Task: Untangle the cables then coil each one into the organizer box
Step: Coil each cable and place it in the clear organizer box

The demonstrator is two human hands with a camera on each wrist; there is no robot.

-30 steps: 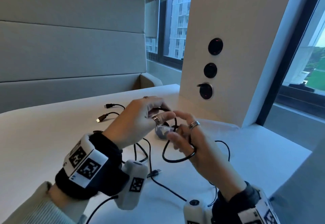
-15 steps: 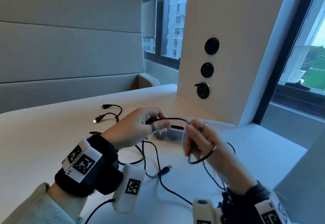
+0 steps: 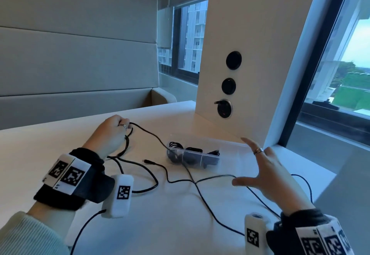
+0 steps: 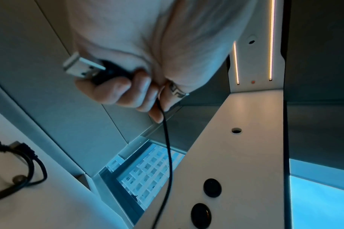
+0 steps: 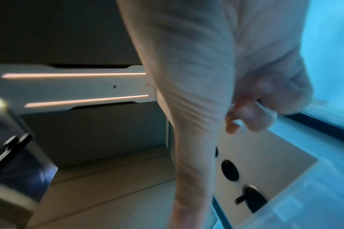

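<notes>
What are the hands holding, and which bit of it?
The left hand grips a black cable at its end, fingers curled round the black body behind the silver USB plug. The right hand is spread open, holding nothing.

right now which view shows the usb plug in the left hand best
The left wrist view: the silver USB plug sticks out of the left hand, whose fingers curl round its black housing. In the head view the left hand hides the plug; only cable trails from it. The right wrist view does not show it.
</notes>
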